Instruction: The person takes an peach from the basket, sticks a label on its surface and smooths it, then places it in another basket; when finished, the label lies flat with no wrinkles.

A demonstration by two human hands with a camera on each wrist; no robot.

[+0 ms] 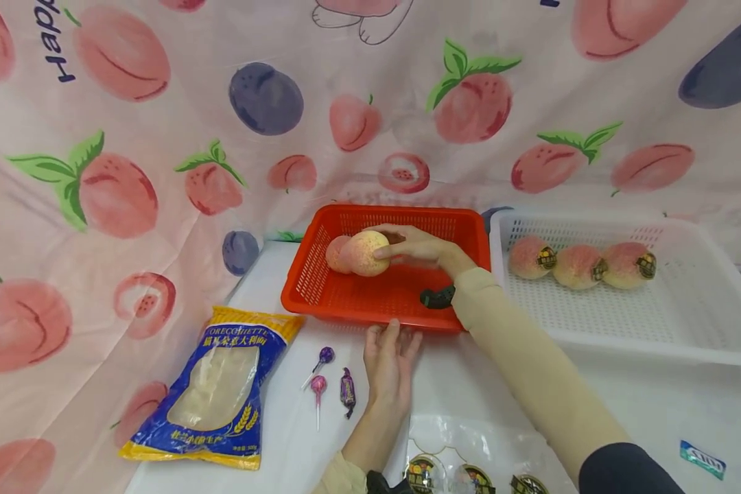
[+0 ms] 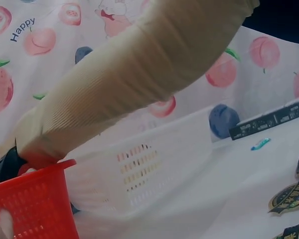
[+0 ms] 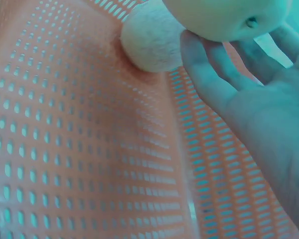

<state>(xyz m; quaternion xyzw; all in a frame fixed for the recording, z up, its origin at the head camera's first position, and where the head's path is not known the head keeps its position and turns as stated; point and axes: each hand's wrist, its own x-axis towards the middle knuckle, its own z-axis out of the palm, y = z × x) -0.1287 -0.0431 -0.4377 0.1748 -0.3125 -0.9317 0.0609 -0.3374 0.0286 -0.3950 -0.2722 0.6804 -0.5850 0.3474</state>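
Observation:
My right hand (image 1: 412, 245) holds a yellow-pink peach (image 1: 367, 255) inside the red plastic basket (image 1: 370, 312). Just left of it, a second peach (image 1: 335, 252) lies in the basket, partly hidden by the held one. In the right wrist view, the hand's fingers support the held peach (image 3: 229, 17) from below, and the other peach (image 3: 150, 37) sits beyond, by the perforated wall. My left hand (image 1: 390, 367) touches the basket's front side with its fingers fairly straight. From the left wrist, only a bit of that hand shows against the basket wall (image 2: 35, 209).
A white basket (image 1: 624, 329) on the right holds three peaches (image 1: 577, 266) with black labels. Left lie a blue-yellow pasta bag (image 1: 216, 391), two lollipops (image 1: 318, 385) and a purple-wrapped candy (image 1: 347, 392). Round stickers (image 1: 424, 473) lie at the front, a small teal packet (image 1: 702, 460) at right.

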